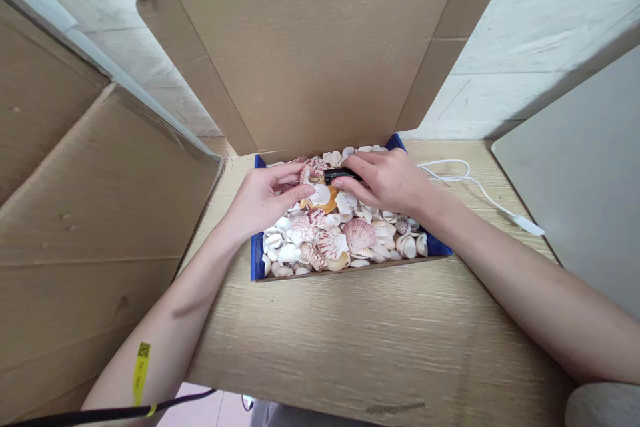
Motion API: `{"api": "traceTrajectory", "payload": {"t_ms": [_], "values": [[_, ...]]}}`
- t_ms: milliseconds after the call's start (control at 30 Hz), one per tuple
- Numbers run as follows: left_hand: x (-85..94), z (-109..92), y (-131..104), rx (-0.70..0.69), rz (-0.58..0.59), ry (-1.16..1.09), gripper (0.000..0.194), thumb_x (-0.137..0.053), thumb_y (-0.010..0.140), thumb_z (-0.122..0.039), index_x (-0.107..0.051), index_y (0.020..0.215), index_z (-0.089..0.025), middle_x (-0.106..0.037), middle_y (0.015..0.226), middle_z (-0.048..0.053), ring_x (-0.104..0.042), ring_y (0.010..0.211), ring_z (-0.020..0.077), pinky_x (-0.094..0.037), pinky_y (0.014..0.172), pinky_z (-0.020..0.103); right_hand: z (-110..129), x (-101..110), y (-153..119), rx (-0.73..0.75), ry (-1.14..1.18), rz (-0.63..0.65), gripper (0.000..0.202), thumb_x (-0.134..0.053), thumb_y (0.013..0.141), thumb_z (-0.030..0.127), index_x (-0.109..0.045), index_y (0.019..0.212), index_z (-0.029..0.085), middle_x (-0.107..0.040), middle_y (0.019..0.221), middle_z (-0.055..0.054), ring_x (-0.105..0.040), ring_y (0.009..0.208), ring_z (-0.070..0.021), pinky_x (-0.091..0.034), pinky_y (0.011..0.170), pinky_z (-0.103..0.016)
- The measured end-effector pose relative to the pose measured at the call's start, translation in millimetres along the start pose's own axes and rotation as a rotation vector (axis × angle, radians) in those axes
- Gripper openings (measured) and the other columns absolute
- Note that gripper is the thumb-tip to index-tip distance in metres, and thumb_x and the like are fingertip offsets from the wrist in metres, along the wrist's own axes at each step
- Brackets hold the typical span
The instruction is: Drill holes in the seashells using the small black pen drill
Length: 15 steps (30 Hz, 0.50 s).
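Observation:
My left hand (265,195) is over the left side of a shallow blue-sided box (258,257) full of seashells. Between its thumb and fingers is a pinkish-white scallop shell (305,175), partly hidden. In my right hand (383,177) is a black, pen-shaped tool (343,175) with a brass-coloured front end, pointing left at that shell. Whether the tip touches the shell is too small to tell. Just below lies a white shell (320,195) on an orange scallop (330,205). Nearer me are a pink scallop (360,235) and a red-striped one (331,242).
A tall cardboard panel (310,47) rises behind the box, and a large cardboard box (100,213) stands at the left. On the wooden table (340,333), a white cable (480,192) runs behind my right arm. A pale grey panel (590,167) stands at the right.

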<state>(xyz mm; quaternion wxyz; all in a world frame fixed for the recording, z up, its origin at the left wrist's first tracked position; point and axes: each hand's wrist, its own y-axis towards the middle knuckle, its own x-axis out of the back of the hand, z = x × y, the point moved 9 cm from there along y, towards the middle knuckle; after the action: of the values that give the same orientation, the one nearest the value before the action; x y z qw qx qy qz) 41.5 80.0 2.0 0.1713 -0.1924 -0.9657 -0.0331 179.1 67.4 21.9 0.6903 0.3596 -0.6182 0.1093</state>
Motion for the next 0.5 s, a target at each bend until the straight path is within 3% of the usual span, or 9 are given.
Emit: {"api": "traceTrajectory", "payload": {"t_ms": [267, 500], "values": [[2.5, -1.0, 0.8, -0.055, -0.039, 0.022, 0.032, -0.073, 0.075, -0.028, -0.068, 0.104, -0.016, -0.073, 0.108, 0.007, -0.069, 0.095, 0.0213, -0.056, 0.083, 0.031, 0.3, -0.1, 0.8, 0.003, -0.010, 0.008, 0.058, -0.021, 0.097, 0.053, -0.062, 0.086, 0.013, -0.065, 0.070, -0.007, -0.056, 0.059, -0.0151, -0.025, 0.054, -0.029], [2.2, 4.0, 1.2, -0.025, -0.042, -0.016, 0.028, -0.076, 0.071, -0.029, -0.067, 0.093, -0.015, -0.074, 0.099, 0.008, -0.070, 0.088, 0.0217, -0.057, 0.076, 0.031, 4.7, 7.1, -1.4, 0.079, 0.010, -0.107, 0.055, -0.030, 0.096, 0.054, -0.064, 0.087, 0.012, -0.064, 0.070, -0.005, -0.058, 0.061, -0.0145, -0.030, 0.055, -0.028]]}}
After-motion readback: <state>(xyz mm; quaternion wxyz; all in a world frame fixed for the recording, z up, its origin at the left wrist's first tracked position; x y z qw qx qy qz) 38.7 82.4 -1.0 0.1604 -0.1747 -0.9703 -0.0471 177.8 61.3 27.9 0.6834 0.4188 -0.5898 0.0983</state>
